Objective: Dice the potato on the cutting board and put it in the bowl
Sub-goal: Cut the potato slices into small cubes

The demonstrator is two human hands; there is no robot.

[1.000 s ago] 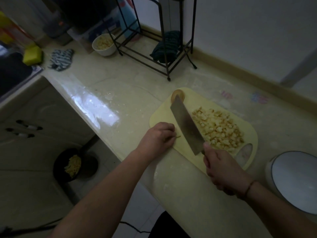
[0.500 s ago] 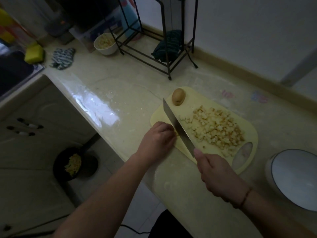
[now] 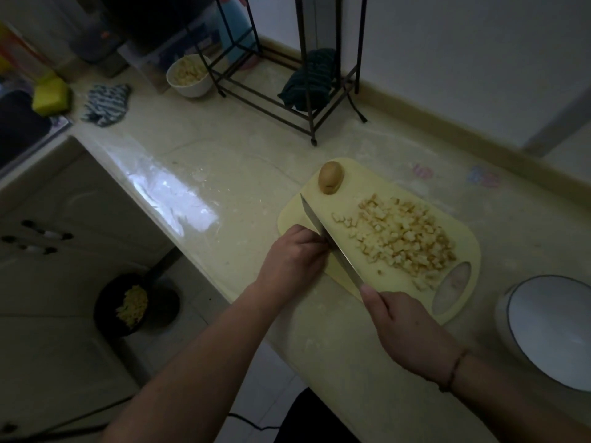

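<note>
The knife handle is hidden inside the right hand. The left hand covers whatever its curled fingers press. The bowl runs off the right edge.

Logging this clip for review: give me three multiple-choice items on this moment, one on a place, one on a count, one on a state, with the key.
1. Where is the unpeeled potato piece?
A. far corner of the cutting board
B. in the white bowl
C. on the floor

2. How many bowls hold diced potato?
A. none
B. one
C. two

3. What is the right hand doing?
A. resting open
B. gripping the knife
C. lifting the board

Key: 1 A, it sits at the board's far end. 2 B, only the back bowl is filled; the near bowl is empty. 3 B, its fingers wrap the handle.
</note>
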